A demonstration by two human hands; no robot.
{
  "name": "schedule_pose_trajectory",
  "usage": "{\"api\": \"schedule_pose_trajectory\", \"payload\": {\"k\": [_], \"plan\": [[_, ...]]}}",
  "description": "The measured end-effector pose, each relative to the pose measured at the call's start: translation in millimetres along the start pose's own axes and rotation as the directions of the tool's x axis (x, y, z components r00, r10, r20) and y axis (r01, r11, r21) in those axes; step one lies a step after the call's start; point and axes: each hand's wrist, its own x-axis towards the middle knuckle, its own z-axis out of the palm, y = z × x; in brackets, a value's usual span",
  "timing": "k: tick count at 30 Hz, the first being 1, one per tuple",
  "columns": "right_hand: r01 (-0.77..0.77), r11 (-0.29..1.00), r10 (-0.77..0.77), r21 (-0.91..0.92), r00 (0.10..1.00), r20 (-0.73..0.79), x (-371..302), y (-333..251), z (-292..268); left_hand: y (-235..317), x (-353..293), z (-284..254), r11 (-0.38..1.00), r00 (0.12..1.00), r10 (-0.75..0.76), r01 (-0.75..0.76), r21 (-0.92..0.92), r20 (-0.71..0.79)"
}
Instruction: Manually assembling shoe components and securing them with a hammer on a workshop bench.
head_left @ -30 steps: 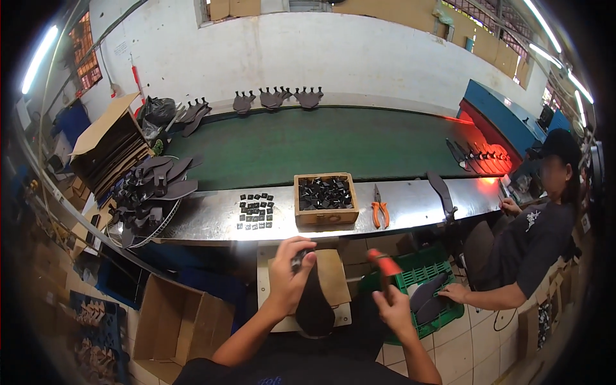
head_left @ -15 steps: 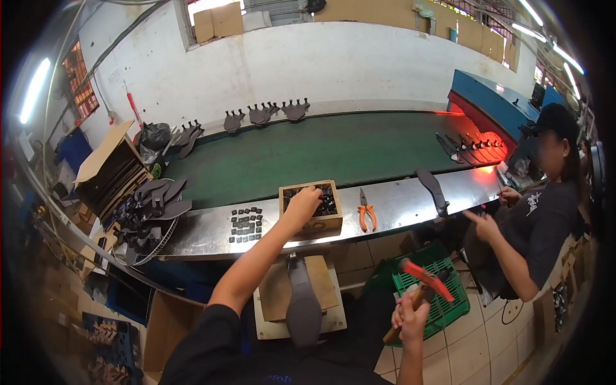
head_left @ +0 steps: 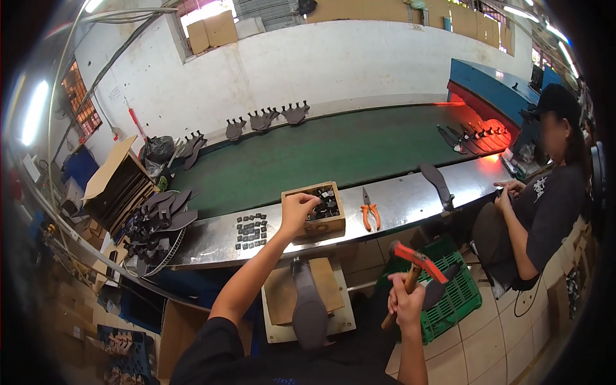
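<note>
My left hand point(head_left: 299, 212) is over the left side of a wooden box point(head_left: 330, 225) of small black parts point(head_left: 327, 202). Its fingertips are pinched together; whatever they hold is too small to make out. In my right hand point(head_left: 407, 300) is a hammer point(head_left: 418, 261) with a red head and wooden handle, raised head-up. Between my arms, a dark shoe sole point(head_left: 309, 314) lies lengthwise on a wooden block point(head_left: 278, 292) atop a pale base plate. Left of the box, several small black square pieces point(head_left: 251, 231) sit in rows on the metal ledge.
Orange-handled pliers point(head_left: 370, 215) and another sole point(head_left: 436, 185) rest on the metal ledge point(head_left: 401, 208). Beyond runs a green conveyor belt point(head_left: 308, 151). Soles fill a round rack point(head_left: 157, 224) at left. A green crate point(head_left: 452, 301) stands low right, near a seated co-worker point(head_left: 552, 205).
My left hand has drawn back from inside the box toward its left edge, fingers pinched. The hammer stays in my right hand, slightly lower. The co-worker's hands have come together.
</note>
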Motion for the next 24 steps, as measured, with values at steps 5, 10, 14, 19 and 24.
{"api": "schedule_pose_trajectory", "payload": {"k": [5,10,14,19,24], "plan": [[0.096,0.993,-0.088,-0.066,0.99,0.112,18.7,-15.9,45.0,55.4,-72.0,-8.4,0.685,0.967,-0.246,0.22,-0.695,0.063],[0.186,0.982,-0.165,-0.04,0.936,0.311,17.7,-30.5,97.8,125.0,-169.2,-19.8,0.438,0.946,-0.306,0.24,-0.867,0.107],[0.254,0.967,-0.228,-0.025,0.905,0.358,7.1,-24.0,126.9,118.1,-205.2,-27.8,0.347,0.956,-0.26,0.221,-0.911,0.133],[0.16,0.984,-0.12,-0.073,0.917,0.381,-12.6,-18.0,137.2,110.4,-228.6,-32.3,0.271,0.951,-0.286,0.195,-0.943,0.115],[0.178,0.981,-0.142,-0.082,0.934,0.327,-22.6,-5.0,144.1,98.2,-244.8,-31.2,0.347,0.962,-0.269,0.138,-0.928,0.043]]}}
